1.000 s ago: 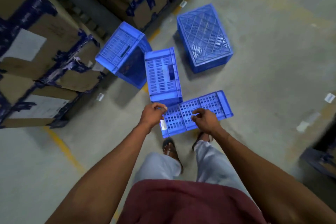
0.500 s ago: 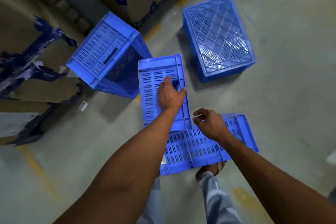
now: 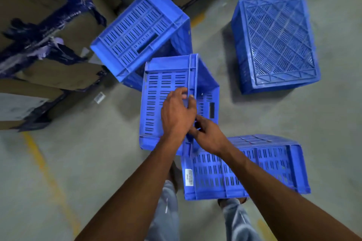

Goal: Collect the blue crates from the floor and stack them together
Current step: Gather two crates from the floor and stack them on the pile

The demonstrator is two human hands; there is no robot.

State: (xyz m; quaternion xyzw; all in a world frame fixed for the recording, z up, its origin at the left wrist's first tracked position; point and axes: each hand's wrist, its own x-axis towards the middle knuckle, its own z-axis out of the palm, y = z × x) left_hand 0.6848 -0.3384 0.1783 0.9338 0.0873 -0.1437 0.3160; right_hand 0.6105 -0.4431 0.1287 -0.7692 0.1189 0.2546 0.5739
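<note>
Several blue slotted crates lie on the concrete floor. The middle crate (image 3: 162, 92) is tipped on its side, and my left hand (image 3: 177, 111) grips its upper rim with fingers curled over the edge. My right hand (image 3: 207, 135) holds the same crate lower down, at the near end of that rim. Just below them lies the near crate (image 3: 264, 170) on its side, with a white label. Another crate (image 3: 141, 33) leans on its side at the back. An upside-down crate (image 3: 274, 39) sits at the far right, its lattice bottom facing up.
Cardboard boxes (image 3: 35, 49) bound with dark blue tape stand stacked along the left and back. A yellow line (image 3: 43, 164) runs across the floor at the left. My feet (image 3: 233, 200) stand right behind the near crate. Open concrete lies to the right.
My left hand went from the near crate to the middle crate and tipped it up by the rim. My right hand left the near crate and joined it. The view moved closer.
</note>
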